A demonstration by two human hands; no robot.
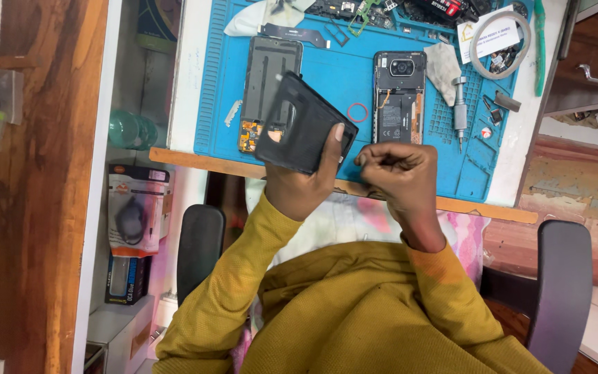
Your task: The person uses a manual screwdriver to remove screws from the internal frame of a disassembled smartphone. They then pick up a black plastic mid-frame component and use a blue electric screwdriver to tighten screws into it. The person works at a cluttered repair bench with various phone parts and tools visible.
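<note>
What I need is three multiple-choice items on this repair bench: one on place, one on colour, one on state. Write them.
1. Where does the opened phone lie?
A on the blue mat
B on the chair
C in a drawer

2. What colour is the small ring on the mat?
A green
B red
C white

3. How is the right hand?
A flat open
B closed in a fist
C holding a screwdriver

1A, it rests on the mat; 2B, the ring is red; 3B, its fingers are curled shut.
</note>
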